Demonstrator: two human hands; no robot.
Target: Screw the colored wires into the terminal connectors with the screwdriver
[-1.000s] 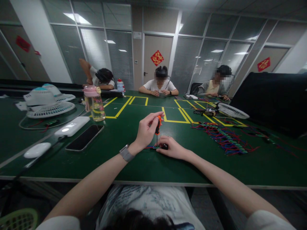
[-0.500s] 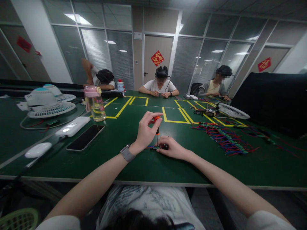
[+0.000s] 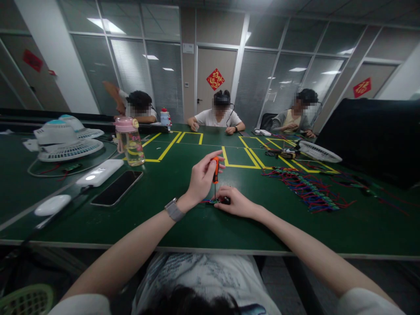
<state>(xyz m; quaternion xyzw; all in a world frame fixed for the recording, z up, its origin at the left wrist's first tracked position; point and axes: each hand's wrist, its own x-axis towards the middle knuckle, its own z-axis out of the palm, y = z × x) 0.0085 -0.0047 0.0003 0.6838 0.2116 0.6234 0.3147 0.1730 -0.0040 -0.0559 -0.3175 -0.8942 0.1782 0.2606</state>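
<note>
My left hand pinches the orange handle of a small screwdriver, held upright with its tip down on a small dark part with red and blue wires on the green table. My right hand lies on the table with its fingers closed on that part, pinning it down. A grey watch is on my left wrist.
A black phone, a white power bank, a white oval device, a pink-lidded bottle and white fans lie to the left. A heap of coloured wires lies to the right. Three people sit across the table.
My left fingers have shifted round the screwdriver handle, turning it in place; the right hand stays on the part. The person at the far left has lifted their head.
</note>
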